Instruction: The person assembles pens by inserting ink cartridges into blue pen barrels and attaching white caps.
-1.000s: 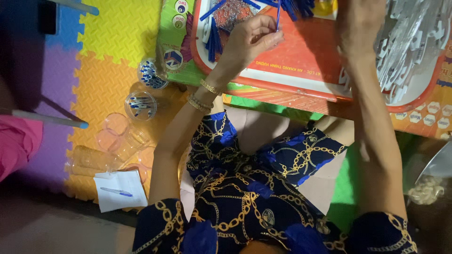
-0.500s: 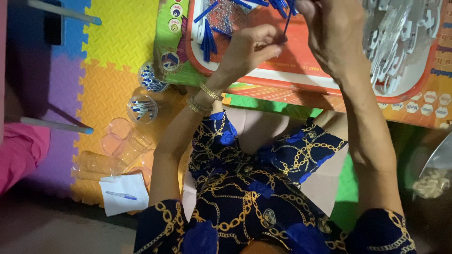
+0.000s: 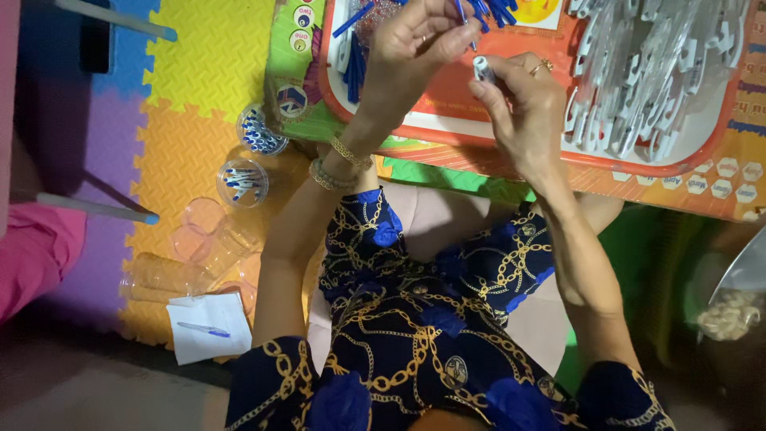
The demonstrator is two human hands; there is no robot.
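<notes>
My left hand (image 3: 415, 44) pinches a thin blue pen refill (image 3: 463, 17) above an orange-rimmed tray (image 3: 511, 140). Just right of it, my right hand (image 3: 523, 104) grips a white pen barrel (image 3: 483, 68), its open end turned toward the refill. The two hands are close together, and the refill tip sits a little above the barrel's opening. Blue pen parts (image 3: 355, 60) lie in the tray's left part. A heap of white pen barrels (image 3: 646, 72) fills its right part.
The tray rests on a colourful printed board (image 3: 718, 187) over my lap. Two clear cups of pen pieces (image 3: 243, 182) stand on the foam puzzle mat (image 3: 183, 64), beside empty clear cups (image 3: 171, 275) and a white paper with a pen (image 3: 203, 327). Pink cloth (image 3: 32, 251) at the left edge.
Both hands have drawn together over the tray. The right hand came down from the top edge and now shows the white barrel; the left hand brought the blue refill toward it.
</notes>
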